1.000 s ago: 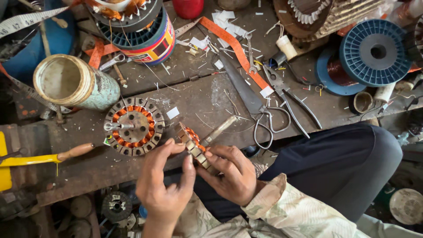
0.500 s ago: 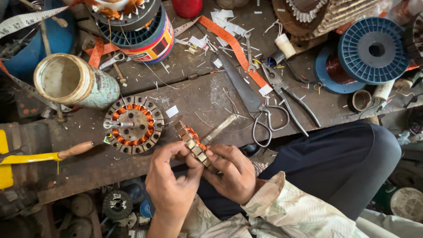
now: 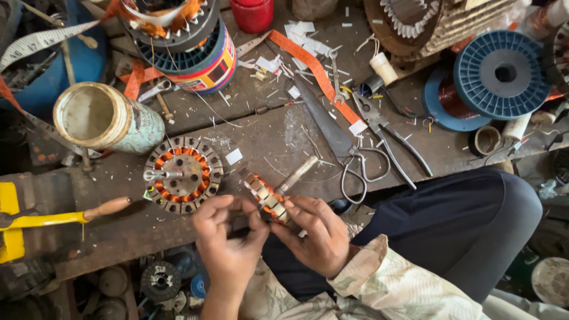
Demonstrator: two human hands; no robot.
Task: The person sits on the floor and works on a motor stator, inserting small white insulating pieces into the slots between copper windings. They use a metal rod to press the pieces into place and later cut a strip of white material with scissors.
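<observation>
A small motor armature point(image 3: 267, 198), its slotted core wound with copper-orange coils, is held over the near edge of a cluttered wooden workbench point(image 3: 267, 139), gripped between both hands. The left hand point(image 3: 228, 234) pinches its lower end with fingertips curled in; the right hand point(image 3: 314, 234) closes around the core from the other side, thumb on top. The armature's steel shaft point(image 3: 296, 173) juts up and away toward the bench; its lower end is hidden behind the fingers, and what the fingertips work on cannot be made out.

Just beyond the left hand lies a round stator point(image 3: 182, 175) with orange windings, flat on the bench. Behind it an open tin can point(image 3: 106, 118), pale and worn, lies on its side, mouth toward the camera; its inside looks bare. A colourful striped can point(image 3: 204, 62) stands farther back, topped by a larger wound stator point(image 3: 163, 21) cut off by the frame's upper edge.

To the right rest large scissors point(image 3: 338, 139), pliers point(image 3: 388, 133) and an orange strap point(image 3: 317, 74). A blue wire spool point(image 3: 504, 74) sits at the far right, a red container point(image 3: 253, 13) at the top edge, only partly in view. A yellow tool with a wooden handle point(image 3: 59, 216) enters from the left. A measuring tape point(image 3: 41, 41) crosses the upper left corner.
</observation>
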